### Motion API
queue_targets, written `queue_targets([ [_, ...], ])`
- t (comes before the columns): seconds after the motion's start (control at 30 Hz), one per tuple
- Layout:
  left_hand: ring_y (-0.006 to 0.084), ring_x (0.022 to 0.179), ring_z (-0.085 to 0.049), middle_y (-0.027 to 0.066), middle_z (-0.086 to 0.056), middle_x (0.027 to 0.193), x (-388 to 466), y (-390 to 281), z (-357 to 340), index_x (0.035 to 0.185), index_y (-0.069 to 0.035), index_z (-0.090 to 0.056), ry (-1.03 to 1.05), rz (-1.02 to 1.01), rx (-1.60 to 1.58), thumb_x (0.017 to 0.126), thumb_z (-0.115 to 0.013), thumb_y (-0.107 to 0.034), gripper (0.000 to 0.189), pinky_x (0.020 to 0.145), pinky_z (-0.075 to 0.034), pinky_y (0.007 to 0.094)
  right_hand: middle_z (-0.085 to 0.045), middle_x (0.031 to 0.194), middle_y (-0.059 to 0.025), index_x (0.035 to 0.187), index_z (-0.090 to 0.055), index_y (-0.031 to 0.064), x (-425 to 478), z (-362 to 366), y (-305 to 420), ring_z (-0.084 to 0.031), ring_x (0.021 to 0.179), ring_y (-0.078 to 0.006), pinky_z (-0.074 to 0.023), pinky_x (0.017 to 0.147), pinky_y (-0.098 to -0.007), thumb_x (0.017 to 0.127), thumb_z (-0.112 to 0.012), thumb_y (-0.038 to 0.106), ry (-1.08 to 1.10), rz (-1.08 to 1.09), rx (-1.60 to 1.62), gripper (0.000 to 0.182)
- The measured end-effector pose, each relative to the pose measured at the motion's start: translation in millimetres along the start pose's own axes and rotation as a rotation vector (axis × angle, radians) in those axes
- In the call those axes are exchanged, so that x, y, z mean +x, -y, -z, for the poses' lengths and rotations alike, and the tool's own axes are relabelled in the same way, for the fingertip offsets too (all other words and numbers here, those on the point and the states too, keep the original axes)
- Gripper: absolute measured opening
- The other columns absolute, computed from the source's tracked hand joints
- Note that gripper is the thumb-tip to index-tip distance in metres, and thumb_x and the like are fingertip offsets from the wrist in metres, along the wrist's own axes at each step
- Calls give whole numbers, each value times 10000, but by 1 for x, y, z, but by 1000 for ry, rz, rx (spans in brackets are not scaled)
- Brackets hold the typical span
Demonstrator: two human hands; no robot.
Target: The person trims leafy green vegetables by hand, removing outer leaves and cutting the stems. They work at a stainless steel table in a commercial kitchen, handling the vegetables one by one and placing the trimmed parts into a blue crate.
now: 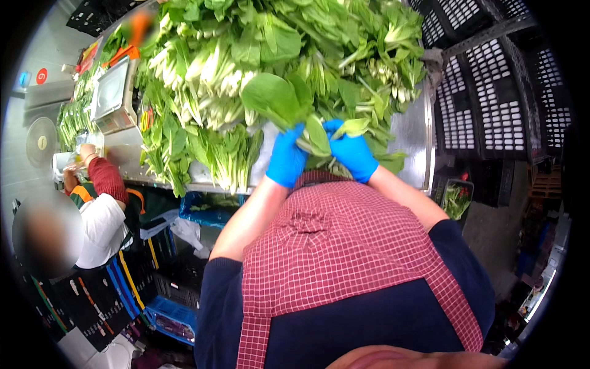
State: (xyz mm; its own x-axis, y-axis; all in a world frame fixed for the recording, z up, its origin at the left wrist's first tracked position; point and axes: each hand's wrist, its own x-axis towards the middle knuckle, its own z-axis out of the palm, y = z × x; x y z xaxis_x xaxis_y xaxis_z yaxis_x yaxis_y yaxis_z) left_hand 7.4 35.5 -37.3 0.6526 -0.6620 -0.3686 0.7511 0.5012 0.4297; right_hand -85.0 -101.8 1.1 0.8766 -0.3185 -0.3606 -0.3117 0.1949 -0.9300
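Note:
My left hand (288,159), in a blue glove, grips a leafy green plant (279,97) by its stem, its broad leaves fanned out away from me. Close beside it, my right hand (354,156), also gloved in blue, has a pale yellowish-green leaf (352,127) at its fingers. A curled leaf (318,136) of the held plant lies between both hands. Beyond them a large heap of greens (216,74) with white stems covers much of the metal table (410,138). Loose leaves (389,161) lie under and right of my right hand.
A weighing scale (113,97) and orange-handled scissors (146,120) are on the left. A co-worker (103,226) stands there by rows of bundled greens (73,124). Black crates (488,92) are stacked right of the table. A blue-lined bin (207,210) sits below its front edge.

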Motion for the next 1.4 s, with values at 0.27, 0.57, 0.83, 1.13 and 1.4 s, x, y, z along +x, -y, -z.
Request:
queue_targets([
  [0.27, 265, 1112, -579, 99, -582, 1227, 7, 0, -8, 1305, -61, -479, 18, -24, 39, 899, -632, -142, 441, 961, -475, 417, -658, 839, -73, 954, -650, 39, 15, 5, -29, -601, 765, -132, -481, 677, -291, 839, -623, 61, -73, 310, -228, 119],
  [0.57, 205, 911, -604, 59, -625, 997, 13, -2, 7, 1110, -101, -558, -159, 66, -236, 908, -647, -322, 313, 867, -504, 378, -663, 1002, -73, 987, -612, 52, 0, 17, -12, -632, 932, -158, -517, 863, -324, 869, -695, 171, 234, 321, 220, 188],
  [0.83, 203, 892, -623, 56, -638, 958, 2, -30, -9, 1094, -100, -568, -178, -29, -239, 937, -592, -346, 293, 814, -524, 365, -688, 974, -81, 966, -637, 43, 6, 77, 16, -639, 926, -157, -511, 841, -315, 842, -694, 165, 267, 233, -132, 182],
  [1.13, 231, 1036, -600, 95, -601, 1156, -14, -23, -13, 1247, -57, -501, -64, 7, -82, 939, -584, -196, 348, 924, -492, 373, -655, 1112, -105, 1192, -640, 97, 3, 57, 82, -632, 995, -297, -504, 857, -370, 773, -734, 171, 233, 465, -685, 436],
  [1.4, 239, 1194, -530, 108, -502, 1307, -32, -28, -30, 1404, -47, -350, 205, -22, 116, 882, -608, -101, 585, 979, -477, 369, -447, 1428, -133, 1399, -446, 83, 35, -3, 78, -390, 1323, -368, -294, 1099, -485, 680, -730, 588, 408, 909, -963, 923],
])
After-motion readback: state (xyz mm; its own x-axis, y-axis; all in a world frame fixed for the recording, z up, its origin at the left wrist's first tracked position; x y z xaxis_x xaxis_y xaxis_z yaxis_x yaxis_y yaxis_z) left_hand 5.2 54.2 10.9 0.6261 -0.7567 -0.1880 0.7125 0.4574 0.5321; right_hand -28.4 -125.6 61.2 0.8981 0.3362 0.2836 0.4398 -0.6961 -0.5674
